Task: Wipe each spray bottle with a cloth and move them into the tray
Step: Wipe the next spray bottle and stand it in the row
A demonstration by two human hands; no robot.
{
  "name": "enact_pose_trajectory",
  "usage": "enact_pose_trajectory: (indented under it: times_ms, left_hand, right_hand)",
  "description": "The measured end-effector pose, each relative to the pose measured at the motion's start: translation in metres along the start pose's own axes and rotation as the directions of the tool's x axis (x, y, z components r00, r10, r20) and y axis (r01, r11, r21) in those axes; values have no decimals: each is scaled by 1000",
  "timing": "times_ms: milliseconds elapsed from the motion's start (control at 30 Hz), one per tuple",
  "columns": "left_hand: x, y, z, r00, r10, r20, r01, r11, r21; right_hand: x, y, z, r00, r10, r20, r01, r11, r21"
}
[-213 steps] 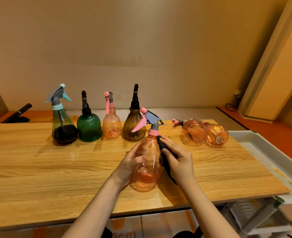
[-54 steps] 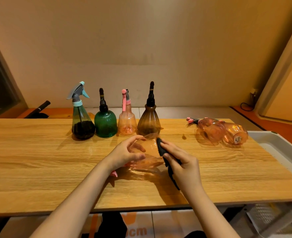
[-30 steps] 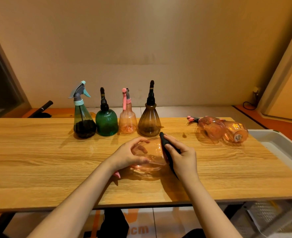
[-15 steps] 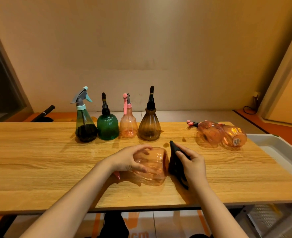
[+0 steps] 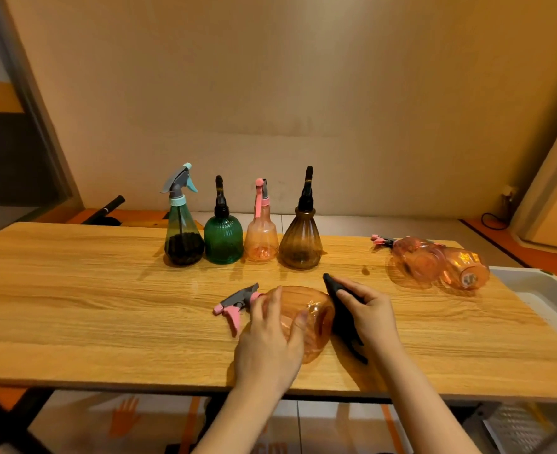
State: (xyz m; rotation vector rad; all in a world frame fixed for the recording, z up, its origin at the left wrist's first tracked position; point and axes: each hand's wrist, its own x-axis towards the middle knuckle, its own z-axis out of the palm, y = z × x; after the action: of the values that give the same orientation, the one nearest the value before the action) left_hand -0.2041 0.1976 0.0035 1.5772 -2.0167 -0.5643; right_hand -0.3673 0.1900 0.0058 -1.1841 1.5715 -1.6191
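- Left hand (image 5: 270, 339): clamped over the body of the orange bottle (image 5: 306, 319), which lies on its side on the table (image 5: 74, 306), trigger head (image 5: 234, 303) pointing away from the tray; the grip likely steadies it and exposes its base for wiping.
- Right hand (image 5: 367, 311): closed on the dark cloth (image 5: 339, 309), pressing it against the base of the orange bottle, on the side nearer the tray.
- Tray (image 5: 532, 286): white, past the table end beyond the right hand; no bottle is visible in the part in view.
- Two orange bottles (image 5: 434, 262): lying touching each other, between the orange bottle and the tray, probably staged for transfer.
- Four upright bottles (image 5: 241, 234): in a row behind the orange bottle, apparently awaiting wiping.
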Motion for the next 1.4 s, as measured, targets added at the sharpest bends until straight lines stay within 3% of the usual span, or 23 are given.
enact_pose_trajectory:
  times_ms: [167,433,500,633,767,1033,1100,1200,1267,1400]
  left_hand:
    - [17,-1,9,998,-63,-10,59,976,-208]
    - [8,-12,12,993,27,-113,-76,885,-458]
    - [12,-17,14,996,41,-75,-76,830,-553]
    - [23,-23,15,995,38,93,53,586,-808]
    - [39,-27,15,991,66,114,66,507,-859]
    - [50,-35,18,977,161,136,38,501,-865]
    - [48,-34,20,971,201,132,7,526,-850]
    - [47,-34,21,959,247,140,-25,565,-824]
    - [47,-36,21,955,259,144,-29,568,-823]
    - [48,-38,21,955,264,136,-34,553,-833]
  right_hand:
    - [-10,-3,3,995,-28,101,29,1000,-11]
    - [-17,1,7,995,-54,80,48,996,77]
    - [-17,3,6,996,-65,67,59,995,86]
    - [-21,9,8,993,-107,60,101,991,85]
    - [-24,13,12,985,-156,79,152,987,59]
    - [-14,9,14,961,-273,47,275,960,-58]
    - [-7,2,15,921,-389,23,389,913,-126]
    - [7,-16,18,782,-622,40,611,754,-240]
    - [15,-28,23,686,-712,150,713,616,-335]
    - [27,-26,26,571,-725,385,800,388,-457]
